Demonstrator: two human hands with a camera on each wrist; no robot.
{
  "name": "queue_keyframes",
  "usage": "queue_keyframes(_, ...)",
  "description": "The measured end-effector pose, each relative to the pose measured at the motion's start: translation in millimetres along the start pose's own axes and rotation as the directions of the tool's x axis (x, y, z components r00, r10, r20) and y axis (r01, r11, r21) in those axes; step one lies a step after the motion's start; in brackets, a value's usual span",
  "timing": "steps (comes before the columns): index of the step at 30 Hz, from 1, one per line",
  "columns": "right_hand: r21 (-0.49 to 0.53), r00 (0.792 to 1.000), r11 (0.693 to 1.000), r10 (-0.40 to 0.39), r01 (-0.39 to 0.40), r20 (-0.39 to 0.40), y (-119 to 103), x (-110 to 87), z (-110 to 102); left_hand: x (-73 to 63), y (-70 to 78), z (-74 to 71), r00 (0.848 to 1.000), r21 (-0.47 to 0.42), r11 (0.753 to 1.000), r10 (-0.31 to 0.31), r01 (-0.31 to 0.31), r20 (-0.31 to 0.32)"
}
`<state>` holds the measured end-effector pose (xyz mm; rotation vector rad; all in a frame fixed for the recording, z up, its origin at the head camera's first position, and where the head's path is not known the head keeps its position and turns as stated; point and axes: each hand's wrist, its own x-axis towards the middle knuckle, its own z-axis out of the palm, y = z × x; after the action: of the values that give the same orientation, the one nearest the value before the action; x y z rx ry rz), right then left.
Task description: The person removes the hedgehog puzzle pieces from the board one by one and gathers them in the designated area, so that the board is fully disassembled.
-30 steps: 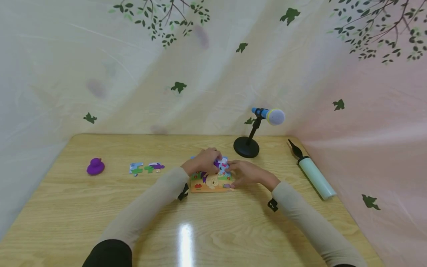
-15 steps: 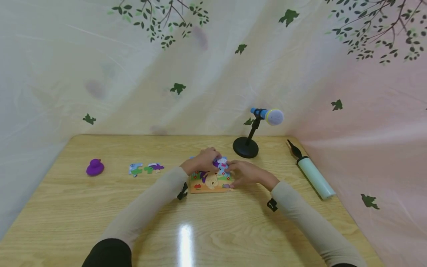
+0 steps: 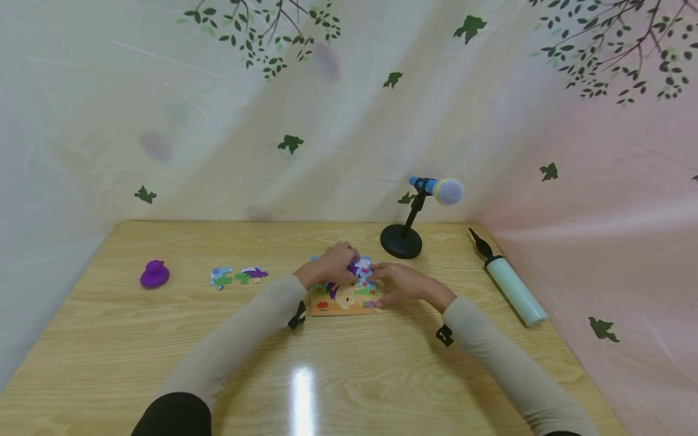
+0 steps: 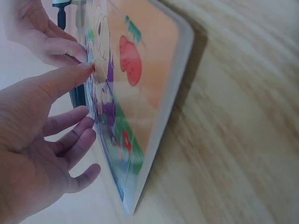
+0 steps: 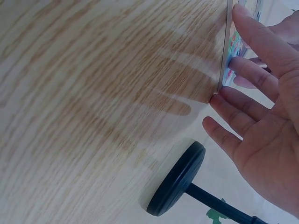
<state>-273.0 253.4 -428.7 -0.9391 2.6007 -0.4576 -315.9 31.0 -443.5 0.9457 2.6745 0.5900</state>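
Nothing has shifted appreciably since the earlier frame: the person's left hand (image 3: 332, 265) and right hand (image 3: 402, 283), fingers loosely extended, touch the puzzle board (image 3: 357, 307), flat on the wood-grained table (image 3: 371, 375). Board should be light, stiff and slick-faced; hold it level by its edges, as pieces could slip out. Loose pieces (image 3: 251, 275) lie left of the board, a purple duck (image 3: 155, 276) farther left, a pump (image 3: 517, 290) right; beyond the board are a microphone (image 3: 448, 191) and leaf-printed backdrop (image 3: 218, 133).
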Motion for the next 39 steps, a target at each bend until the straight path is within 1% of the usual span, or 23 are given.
queue_keyframes(7, -0.008, 1.0, 1.0, 0.004, -0.004, 0.002, -1.2, -0.1, -0.6, 0.1, 1.3, -1.9, 1.0, 0.057, 0.998, -0.009, 0.008, 0.007)
queue_keyframes(10, -0.004, 1.0, 1.0, 0.001, -0.001, 0.002, -2.0, -0.9, -1.4, 0.7, 2.5, -2.4, 1.0, 0.066, 0.998, -0.005, 0.005, 0.004)
queue_keyframes(15, -0.007, 1.0, 1.0, -0.014, 0.014, -0.008, -2.3, -2.3, -2.1, 1.7, 2.1, -3.4, 1.0, 0.038, 0.999, 0.016, -0.016, 0.0)
queue_keyframes(20, 0.01, 0.999, 0.999, -0.03, 0.03, -0.013, -2.7, -3.4, -2.0, 3.2, -3.1, -1.8, 1.0, -0.005, 1.0, 0.031, -0.031, -0.007)
queue_keyframes(23, 0.01, 0.999, 0.999, -0.031, 0.031, -0.011, -3.0, -3.4, -1.2, 4.0, -6.2, 0.1, 0.999, -0.011, 0.999, 0.04, -0.04, -0.014)
queue_keyframes(28, 0.005, 1.0, 1.0, -0.022, 0.022, -0.004, -2.8, -2.5, 0.3, 4.5, -8.0, 2.3, 0.999, 0.005, 0.999, 0.038, -0.038, -0.016)
queue_keyframes(36, 0.02, 1.0, 1.0, -0.003, 0.003, 0.007, -3.7, -2.0, 0.2, 0.6, -4.9, 1.3, 1.0, 0.015, 1.0, 0.003, -0.003, -0.003)
queue_keyframes(39, 0.021, 1.0, 1.0, -0.007, 0.007, 0.002, -3.1, -1.7, 0.9, -1.2, -4.0, 1.0, 1.0, 0.033, 0.999, 0.012, -0.012, -0.011)
